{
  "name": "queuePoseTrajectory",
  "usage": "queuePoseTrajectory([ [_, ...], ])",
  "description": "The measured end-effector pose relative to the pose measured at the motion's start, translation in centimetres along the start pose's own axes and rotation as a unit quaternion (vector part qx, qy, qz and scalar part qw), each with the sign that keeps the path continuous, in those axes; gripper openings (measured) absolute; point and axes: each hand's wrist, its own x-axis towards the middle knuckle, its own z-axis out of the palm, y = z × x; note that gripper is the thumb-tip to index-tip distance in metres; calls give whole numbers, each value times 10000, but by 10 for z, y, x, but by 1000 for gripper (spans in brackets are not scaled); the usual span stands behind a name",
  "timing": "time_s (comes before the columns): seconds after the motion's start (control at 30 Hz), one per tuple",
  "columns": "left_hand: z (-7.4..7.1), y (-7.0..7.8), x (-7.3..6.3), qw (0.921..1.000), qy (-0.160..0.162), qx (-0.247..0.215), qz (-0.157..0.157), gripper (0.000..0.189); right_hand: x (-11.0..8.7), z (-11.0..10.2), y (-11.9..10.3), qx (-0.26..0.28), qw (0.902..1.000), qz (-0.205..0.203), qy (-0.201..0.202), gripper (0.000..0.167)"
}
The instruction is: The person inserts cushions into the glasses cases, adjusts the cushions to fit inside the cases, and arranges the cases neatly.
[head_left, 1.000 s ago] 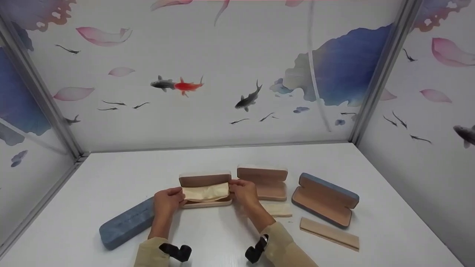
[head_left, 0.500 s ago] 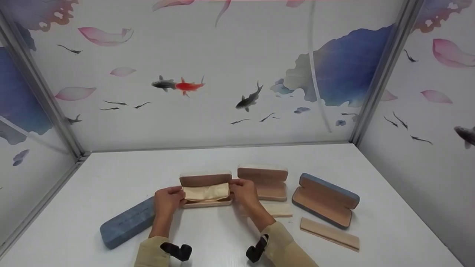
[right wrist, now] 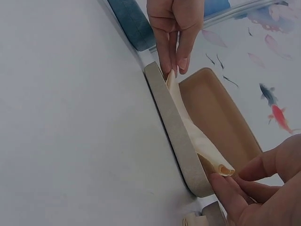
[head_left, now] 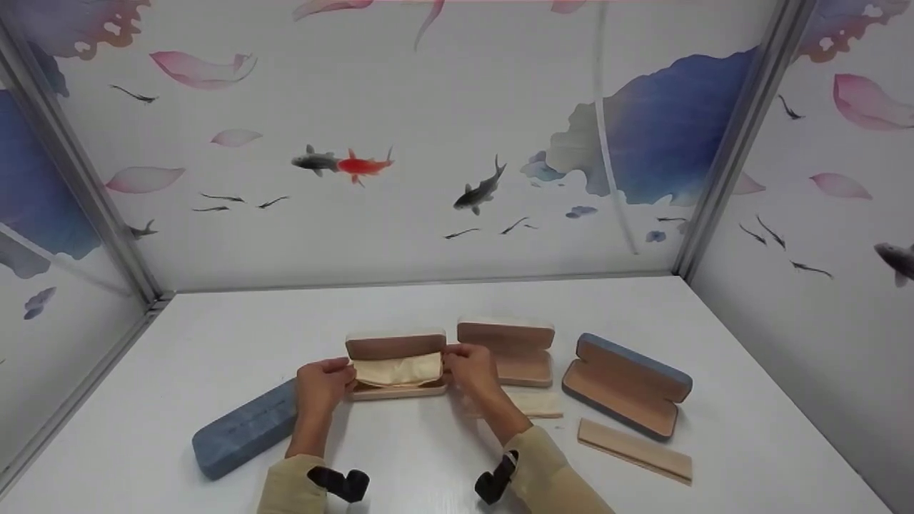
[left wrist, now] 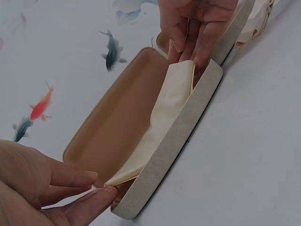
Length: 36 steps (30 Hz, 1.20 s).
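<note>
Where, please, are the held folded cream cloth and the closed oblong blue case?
Held folded cream cloth (head_left: 398,370), head view: middle of its face.
Closed oblong blue case (head_left: 245,429), head view: top's visible middle.

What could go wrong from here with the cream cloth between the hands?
The cream cloth might settle bunched: in the right wrist view, its end near the right hand looks curled.

If it stays raised like that, its edge could catch under the open lid when closing.

The right hand could also nudge the neighbouring open case, which stands close by.
</note>
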Motion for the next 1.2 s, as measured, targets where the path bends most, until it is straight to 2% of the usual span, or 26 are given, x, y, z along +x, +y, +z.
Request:
queuePoseTrajectory([
  [0.27,-6,1,1,9990,102,433,37,31,2,-10,-5,63,10000,14,-7,27],
  [0.4,-9,3,2,9994,183,306,20,30,5,-15,-6,128,9999,23,13,27],
  [0.5,-10,5,2,9998,118,60,-140,31,6,-18,-7,153,9998,62,57,26],
  [0.63,-9,5,2,9996,101,60,-247,33,7,-20,-8,141,9998,103,114,27],
  [0.77,-8,4,3,9997,123,83,-197,34,6,-20,-8,108,9999,34,121,28],
  [0.87,-8,4,2,9998,80,38,-200,34,7,-20,-7,25,10000,80,15,27],
  [1.07,-8,6,1,9990,-232,-263,-262,38,8,-19,-4,-265,9992,133,-279,23],
  [1.2,-9,6,-1,9990,-351,-46,-282,40,7,-19,-2,-475,9975,53,-522,22],
])
